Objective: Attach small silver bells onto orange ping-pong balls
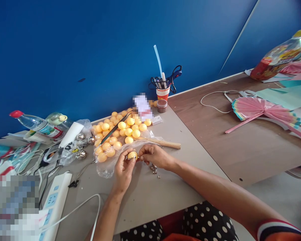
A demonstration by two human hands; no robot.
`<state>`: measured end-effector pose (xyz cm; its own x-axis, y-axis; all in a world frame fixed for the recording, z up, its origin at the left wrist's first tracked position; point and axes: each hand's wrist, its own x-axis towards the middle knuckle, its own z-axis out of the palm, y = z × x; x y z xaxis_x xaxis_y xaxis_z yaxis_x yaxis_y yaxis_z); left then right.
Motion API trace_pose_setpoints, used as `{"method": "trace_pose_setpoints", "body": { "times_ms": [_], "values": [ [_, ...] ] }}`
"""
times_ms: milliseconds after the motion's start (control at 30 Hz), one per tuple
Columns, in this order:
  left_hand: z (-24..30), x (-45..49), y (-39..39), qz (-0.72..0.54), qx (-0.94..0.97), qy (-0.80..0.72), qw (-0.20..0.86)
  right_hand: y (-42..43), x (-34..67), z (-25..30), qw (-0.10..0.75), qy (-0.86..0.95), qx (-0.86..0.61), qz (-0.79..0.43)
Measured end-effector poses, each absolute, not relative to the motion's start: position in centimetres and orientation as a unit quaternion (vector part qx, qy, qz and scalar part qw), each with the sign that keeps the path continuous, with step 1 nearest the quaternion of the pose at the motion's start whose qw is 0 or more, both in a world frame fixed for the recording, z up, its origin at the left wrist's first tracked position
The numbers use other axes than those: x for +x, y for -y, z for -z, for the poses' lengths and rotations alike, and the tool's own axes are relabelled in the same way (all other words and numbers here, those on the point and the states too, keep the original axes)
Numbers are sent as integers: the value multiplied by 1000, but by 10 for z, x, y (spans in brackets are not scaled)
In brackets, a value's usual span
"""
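Note:
My left hand [124, 169] is closed around a yellow ball [132, 155] that has dark decoration along its edge. Close against the ball's right side, my right hand [154, 156] has its fingers pinched together; whatever sits between the fingertips is too small to make out. Below the right hand lies a little heap of small shiny pieces [154, 168] on the grey table. Just beyond both hands spreads a clear plastic bag [105, 170] with many yellow balls [121, 125] in and on it. A wooden stick [167, 144] points out from the bag's right side.
At left are a white power strip [56, 197], cables, a red-capped bottle [37, 124] and patterned metallic balls [81, 154]. A paper cup [163, 92] of tools stands by the blue wall. A pink paper fan [263, 110] and a juice bottle [278, 57] are at right.

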<state>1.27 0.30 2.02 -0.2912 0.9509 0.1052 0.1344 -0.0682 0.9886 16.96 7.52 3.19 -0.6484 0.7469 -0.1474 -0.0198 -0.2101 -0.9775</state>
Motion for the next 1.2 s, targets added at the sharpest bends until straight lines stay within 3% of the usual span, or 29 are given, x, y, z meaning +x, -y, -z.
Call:
{"method": "trace_pose_setpoints", "body": {
  "times_ms": [500, 1200],
  "values": [
    [-11, 9, -3, -551, 476, -573, 376, -71, 168, -31, 272, 573, -342, -693],
    [-18, 11, -3, -534, 469, -550, 439, -75, 168, -26, 294, 486, -273, -776]
  ]
}}
